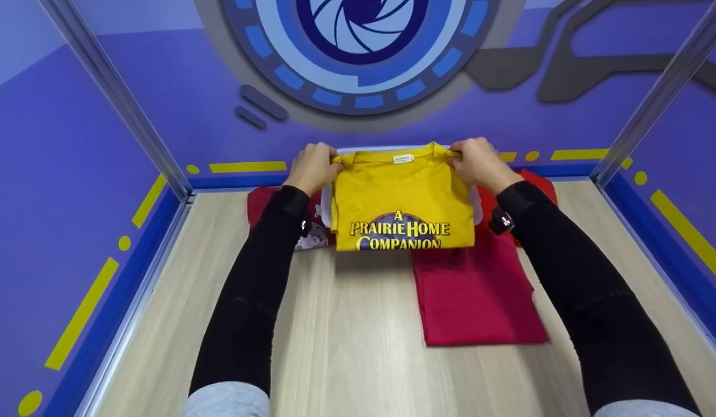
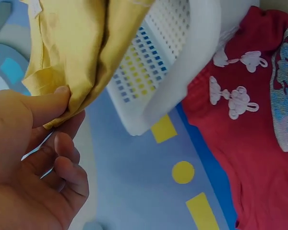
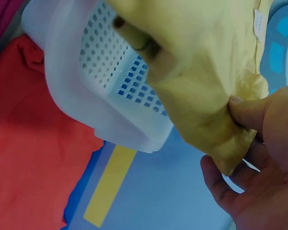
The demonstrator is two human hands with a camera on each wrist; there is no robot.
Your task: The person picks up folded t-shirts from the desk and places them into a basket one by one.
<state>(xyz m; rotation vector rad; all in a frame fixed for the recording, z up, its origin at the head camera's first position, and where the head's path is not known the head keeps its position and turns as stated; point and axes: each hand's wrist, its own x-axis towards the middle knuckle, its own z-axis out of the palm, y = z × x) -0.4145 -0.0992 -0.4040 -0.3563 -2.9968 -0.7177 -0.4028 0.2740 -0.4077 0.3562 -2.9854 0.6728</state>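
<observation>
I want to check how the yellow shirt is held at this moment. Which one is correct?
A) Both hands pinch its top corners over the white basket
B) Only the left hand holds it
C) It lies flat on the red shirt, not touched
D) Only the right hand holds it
A: the left hand and the right hand each pinch an upper corner of the yellow shirt, above the white basket.

A pale wooden desk (image 1: 346, 336) is carrying a white perforated basket (image 1: 326, 211) at its far edge. Red garments are lying left (image 1: 262, 202) and right (image 1: 537, 182) of the basket, and a folded red shirt (image 1: 479, 289) is lying just in front.
</observation>
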